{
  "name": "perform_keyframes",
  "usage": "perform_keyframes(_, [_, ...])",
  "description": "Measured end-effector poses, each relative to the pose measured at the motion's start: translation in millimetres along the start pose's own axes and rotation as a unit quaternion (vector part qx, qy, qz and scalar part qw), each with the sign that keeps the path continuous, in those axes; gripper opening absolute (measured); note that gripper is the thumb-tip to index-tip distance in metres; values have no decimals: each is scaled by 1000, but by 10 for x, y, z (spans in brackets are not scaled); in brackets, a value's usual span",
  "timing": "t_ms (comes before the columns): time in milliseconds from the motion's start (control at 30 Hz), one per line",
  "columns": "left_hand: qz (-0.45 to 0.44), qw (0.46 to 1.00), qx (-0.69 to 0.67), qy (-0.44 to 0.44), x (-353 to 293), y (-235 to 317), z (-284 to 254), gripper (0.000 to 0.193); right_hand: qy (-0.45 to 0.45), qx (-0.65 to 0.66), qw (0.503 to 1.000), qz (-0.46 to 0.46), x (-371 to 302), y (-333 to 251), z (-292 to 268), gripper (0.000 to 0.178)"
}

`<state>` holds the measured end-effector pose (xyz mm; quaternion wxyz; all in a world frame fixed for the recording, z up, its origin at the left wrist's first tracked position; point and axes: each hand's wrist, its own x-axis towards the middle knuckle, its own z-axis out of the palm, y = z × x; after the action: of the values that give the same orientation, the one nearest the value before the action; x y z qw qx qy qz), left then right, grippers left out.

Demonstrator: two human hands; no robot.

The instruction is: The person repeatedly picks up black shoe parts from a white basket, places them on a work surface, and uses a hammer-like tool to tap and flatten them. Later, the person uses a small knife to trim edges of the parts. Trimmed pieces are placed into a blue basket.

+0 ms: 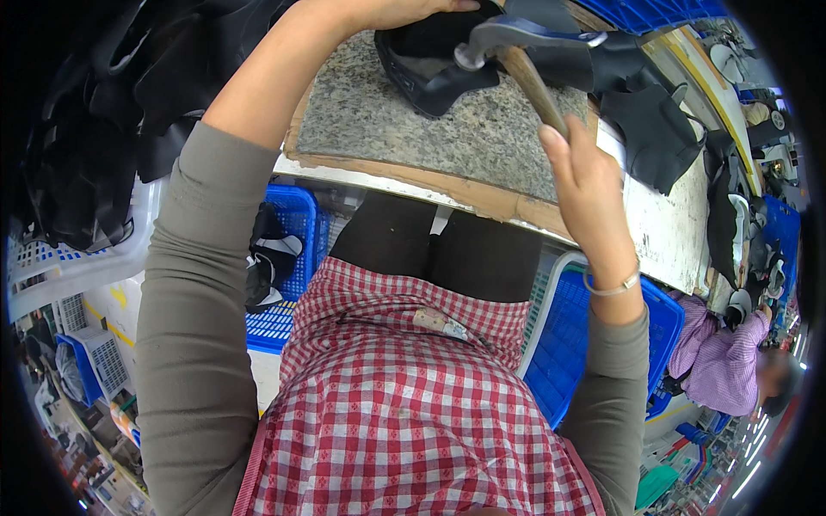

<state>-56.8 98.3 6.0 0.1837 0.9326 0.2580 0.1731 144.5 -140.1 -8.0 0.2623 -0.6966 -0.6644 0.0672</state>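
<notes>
Head view: a black leather piece [437, 96], curved and open in the middle, lies on a speckled grey stone slab [387, 133] toward its far side. The left hand [409, 9] is at its far edge, cut off by the top of the view; a fingertip shows just over the piece, but I cannot tell whether the fingers are closed on it or only resting there. The hammer [532, 82] is above the piece's right side, its metal head partly covering the leather from this angle; whether the two touch cannot be told. The right hand [594, 176] has its fingers wrapped around the lower end of the wooden handle, thumb along it, well apart from the piece itself. A bracelet [615, 285] circles that wrist. Wooden edging [447, 191] borders the slab, on a white worktable [658, 236]. More black pieces [656, 133] lie to the right. Below the table, a blue basket [288, 211] and a blue crate [551, 344] flank the person's red-checked apron [413, 387]. Far right, a co-worker in a purple checked shirt [727, 361] bends forward.
</notes>
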Motion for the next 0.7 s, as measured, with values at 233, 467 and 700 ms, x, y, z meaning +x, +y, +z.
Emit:
perform_keyframes(233, [13,997,-70,-2,-139,-49,35,31,-89,-90,991,-52,298,57,288,38])
perform_keyframes(467, [15,992,-125,-9,-84,-79,48,31,-73,-85,988,-104,338,100,311,42])
perform_keyframes(700, [-119,976,34,179,-524,119,407,41,-86,-99,991,-32,234,554,448,39])
